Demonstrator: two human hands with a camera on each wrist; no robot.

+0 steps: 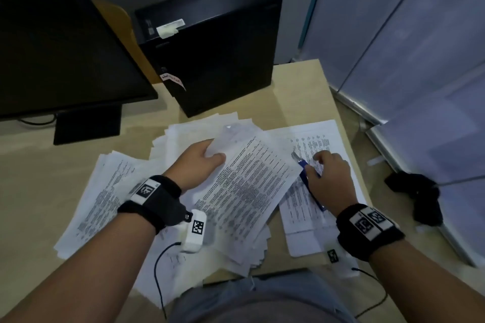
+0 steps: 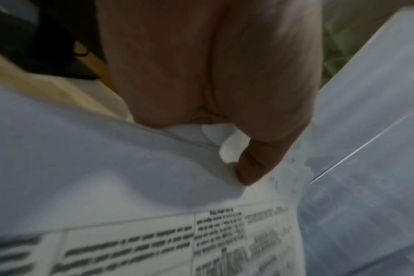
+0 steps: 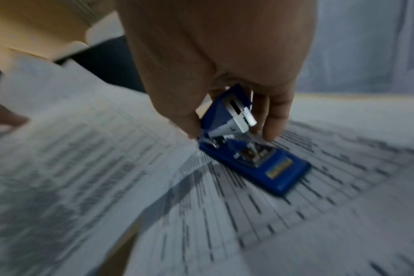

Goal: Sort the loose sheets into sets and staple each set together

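1. Where the right hand (image 3: pixel 225 74) reaches down, a blue stapler (image 3: pixel 253 155) is pinched between thumb and fingers; its top is swung up, its base lying on a printed sheet (image 1: pixel 309 136).
2. A set of sheets (image 1: pixel 252 178) is gripped at its upper corner by the left hand (image 1: pixel 199 162).
3. Loose sheets (image 1: pixel 105 191) are spread over the table (image 1: pixel 301 86) beside a monitor (image 1: pixel 60 55).

I could read no text anywhere. Print on the sheets (image 1: pixel 244 181) was too blurred, the yellow label on the stapler (image 3: pixel 279 169) smeared, and the stickers on the black computer case (image 1: pixel 168 29) illegible.
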